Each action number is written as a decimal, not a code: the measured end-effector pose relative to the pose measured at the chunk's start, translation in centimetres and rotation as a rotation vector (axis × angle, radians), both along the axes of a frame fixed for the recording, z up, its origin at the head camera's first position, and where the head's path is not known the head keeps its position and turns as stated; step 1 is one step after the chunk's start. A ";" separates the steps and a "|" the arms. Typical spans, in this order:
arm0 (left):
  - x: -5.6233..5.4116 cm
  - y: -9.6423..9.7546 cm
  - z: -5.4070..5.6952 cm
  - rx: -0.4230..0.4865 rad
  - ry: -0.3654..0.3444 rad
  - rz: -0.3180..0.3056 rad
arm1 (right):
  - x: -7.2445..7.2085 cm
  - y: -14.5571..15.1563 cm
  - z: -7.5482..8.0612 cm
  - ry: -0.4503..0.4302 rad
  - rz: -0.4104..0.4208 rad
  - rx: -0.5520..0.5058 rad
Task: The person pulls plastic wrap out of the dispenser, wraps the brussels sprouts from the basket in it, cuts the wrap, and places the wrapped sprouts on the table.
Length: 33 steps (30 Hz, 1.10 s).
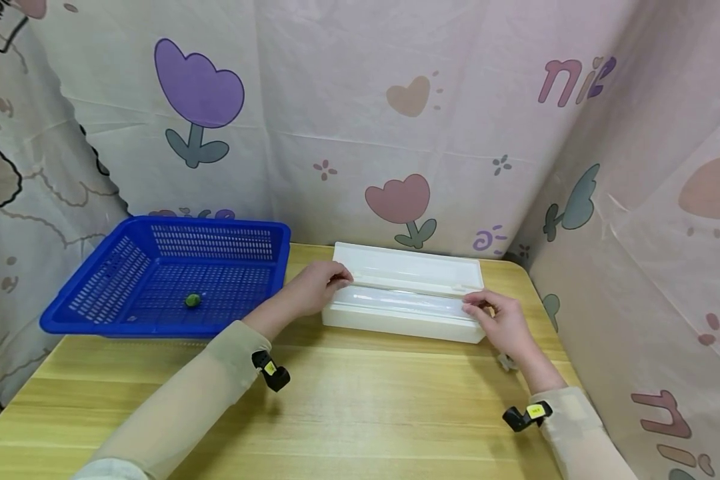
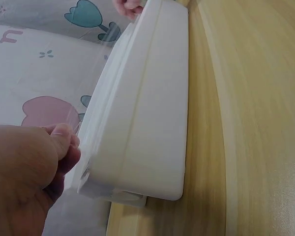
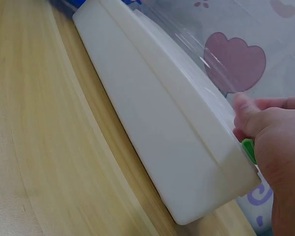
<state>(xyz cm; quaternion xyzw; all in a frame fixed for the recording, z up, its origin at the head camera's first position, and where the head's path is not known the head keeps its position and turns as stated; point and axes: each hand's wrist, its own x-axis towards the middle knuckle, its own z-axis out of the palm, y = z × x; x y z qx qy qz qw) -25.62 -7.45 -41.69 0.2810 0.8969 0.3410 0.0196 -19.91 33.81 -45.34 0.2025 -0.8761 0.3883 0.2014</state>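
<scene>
A long white cling film dispenser (image 1: 403, 325) lies on the table with its lid (image 1: 408, 263) raised at the back. Clear cling film (image 1: 396, 301) spans its opening from one hand to the other. My left hand (image 1: 315, 288) pinches the film between thumb and fingers at the left end. At the right end, my right hand (image 1: 504, 320) pinches the other side of it. In the right wrist view the film (image 3: 201, 56) rises above the dispenser (image 3: 152, 123) toward the right fingertips. A small green tab (image 3: 249, 150) shows at the dispenser's end, beside that hand.
A blue plastic basket (image 1: 120, 325) stands at the left of the table, with a small round green item (image 1: 193, 300) inside. A small greyish object (image 1: 507, 362) lies below my right hand. Patterned cloth (image 1: 318, 80) hangs behind and beside the wooden table (image 1: 360, 413).
</scene>
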 end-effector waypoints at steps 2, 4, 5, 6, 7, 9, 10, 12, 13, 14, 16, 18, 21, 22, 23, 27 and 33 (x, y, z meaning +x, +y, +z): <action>0.0 -0.1 0.0 0.021 -0.026 -0.001 | 0.0 0.1 0.0 -0.015 -0.001 -0.023; 0.0 -0.2 0.0 0.033 -0.037 -0.006 | 0.0 0.1 0.1 -0.024 -0.013 -0.027; -0.1 -0.3 0.0 0.034 -0.040 -0.008 | 0.0 0.1 0.2 -0.025 -0.025 -0.025; -0.1 -0.3 0.0 0.033 -0.038 -0.012 | -0.1 0.1 0.3 -0.027 -0.039 -0.021; -0.1 -0.3 0.0 0.033 -0.033 -0.015 | -0.1 0.1 0.3 -0.031 -0.052 -0.022; -0.1 -0.3 0.0 0.035 -0.022 -0.017 | -0.1 0.2 0.4 -0.032 -0.078 -0.017; -0.1 -0.3 0.1 0.036 -0.016 -0.015 | -0.1 0.2 0.5 -0.035 -0.088 -0.017; -0.1 -0.2 0.1 0.037 -0.003 -0.009 | 0.0 0.2 0.5 -0.039 -0.104 -0.013; 0.0 -0.2 0.2 0.038 0.003 -0.002 | 0.0 0.1 0.6 -0.040 -0.106 -0.014; 0.0 -0.2 0.2 0.035 0.009 0.003 | 0.0 0.1 0.6 -0.040 -0.107 -0.013; 0.0 -0.1 0.2 0.028 0.015 0.018 | 0.0 0.0 0.6 -0.036 -0.105 -0.011; 0.0 -0.1 0.2 0.025 0.013 0.029 | 0.0 -0.1 0.6 -0.036 -0.101 -0.017; 0.0 0.0 0.1 0.026 0.002 0.039 | 0.1 -0.2 0.5 -0.045 -0.102 -0.038; 0.0 0.0 0.1 0.033 -0.003 0.040 | 0.1 -0.3 0.5 -0.050 -0.104 -0.045; 0.0 0.0 0.1 0.041 -0.007 0.041 | 0.1 -0.3 0.5 -0.051 -0.106 -0.051; 0.0 0.0 0.0 0.063 -0.022 0.061 | 0.0 -0.2 0.4 -0.052 -0.109 -0.080; 0.1 0.0 0.4 0.083 -0.040 0.103 | -0.1 -0.3 0.4 -0.030 -0.096 -0.115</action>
